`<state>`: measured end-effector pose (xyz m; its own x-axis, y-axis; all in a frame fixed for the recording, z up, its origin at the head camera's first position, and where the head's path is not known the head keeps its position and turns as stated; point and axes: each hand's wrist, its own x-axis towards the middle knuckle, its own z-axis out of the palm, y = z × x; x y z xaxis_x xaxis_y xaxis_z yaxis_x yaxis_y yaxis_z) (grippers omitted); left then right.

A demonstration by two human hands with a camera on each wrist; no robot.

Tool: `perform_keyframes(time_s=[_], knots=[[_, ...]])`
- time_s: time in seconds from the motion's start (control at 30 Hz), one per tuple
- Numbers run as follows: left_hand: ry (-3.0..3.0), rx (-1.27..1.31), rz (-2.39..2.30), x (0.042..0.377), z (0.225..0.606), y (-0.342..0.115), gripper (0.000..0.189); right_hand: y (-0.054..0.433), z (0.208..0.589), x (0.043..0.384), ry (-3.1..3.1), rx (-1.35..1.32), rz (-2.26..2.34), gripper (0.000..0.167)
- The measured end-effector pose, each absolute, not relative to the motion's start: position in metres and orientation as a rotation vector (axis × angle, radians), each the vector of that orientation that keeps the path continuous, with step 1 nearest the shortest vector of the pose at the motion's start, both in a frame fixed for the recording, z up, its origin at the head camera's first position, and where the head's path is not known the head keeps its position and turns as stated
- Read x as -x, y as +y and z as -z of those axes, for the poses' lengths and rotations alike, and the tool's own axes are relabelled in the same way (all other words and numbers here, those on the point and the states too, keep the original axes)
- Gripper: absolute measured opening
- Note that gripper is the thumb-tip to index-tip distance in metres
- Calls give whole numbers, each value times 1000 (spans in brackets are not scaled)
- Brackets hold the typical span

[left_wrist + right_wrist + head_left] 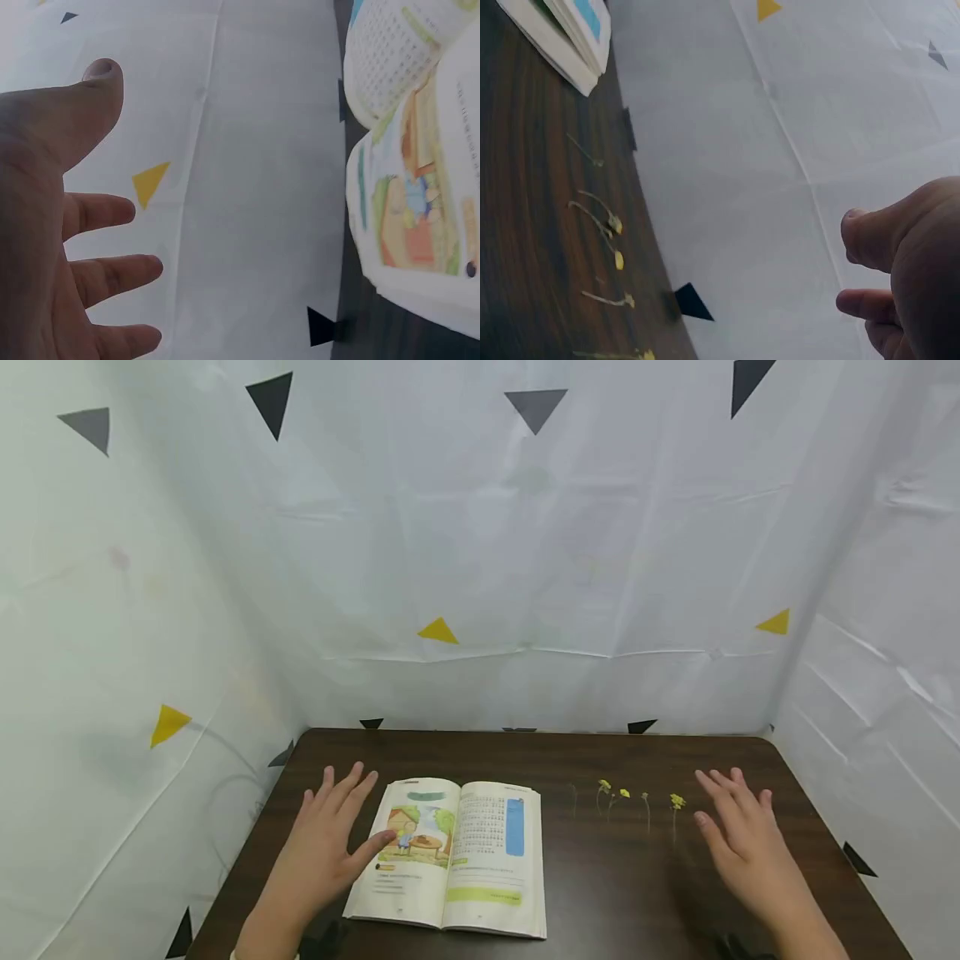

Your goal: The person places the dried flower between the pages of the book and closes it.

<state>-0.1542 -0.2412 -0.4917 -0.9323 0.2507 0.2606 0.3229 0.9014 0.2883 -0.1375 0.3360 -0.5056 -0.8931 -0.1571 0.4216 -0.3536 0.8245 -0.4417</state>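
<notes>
On the bench point(600, 893), flowers point(677, 801) lie between the book point(491, 868) and the right hand point(750, 847); it and the left hand point(322, 852) hang empty, fingers spread. Thin stems likely want a light pinch.

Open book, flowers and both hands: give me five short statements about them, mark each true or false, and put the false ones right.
1. The book lies open on the dark table. True.
2. The left hand and the right hand are both empty. True.
3. The left page of the book carries only text. False: it also has a coloured picture.
4. In the head view, the flowers lie on the table to the right of the book. True.
5. The left hand is nearer to the flowers than the right hand. False: the right hand is nearer, and the left hand is by the book.
</notes>
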Motion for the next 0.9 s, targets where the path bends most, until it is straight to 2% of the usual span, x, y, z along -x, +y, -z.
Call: perform_keyframes(time_s=[0.17,0.33,0.47,0.6,0.77,0.9], knots=[[-2811,535,553,148,503,-230,83,326,508,138,-2563,-346,-845,44],[-2827,744,665,142,514,-229,74,290,511,142,-2474,-89,-1034,29],[-2852,860,730,141,525,-219,78,257,523,152,-2419,62,-1279,18],[-2885,976,816,143,540,-205,80,230,550,168,-2402,58,-1421,11],[-2959,1171,862,149,567,-189,79,211,600,180,-2473,59,-1368,13],[-2914,1273,759,154,584,-182,80,208,619,182,-2580,96,-1343,21]])
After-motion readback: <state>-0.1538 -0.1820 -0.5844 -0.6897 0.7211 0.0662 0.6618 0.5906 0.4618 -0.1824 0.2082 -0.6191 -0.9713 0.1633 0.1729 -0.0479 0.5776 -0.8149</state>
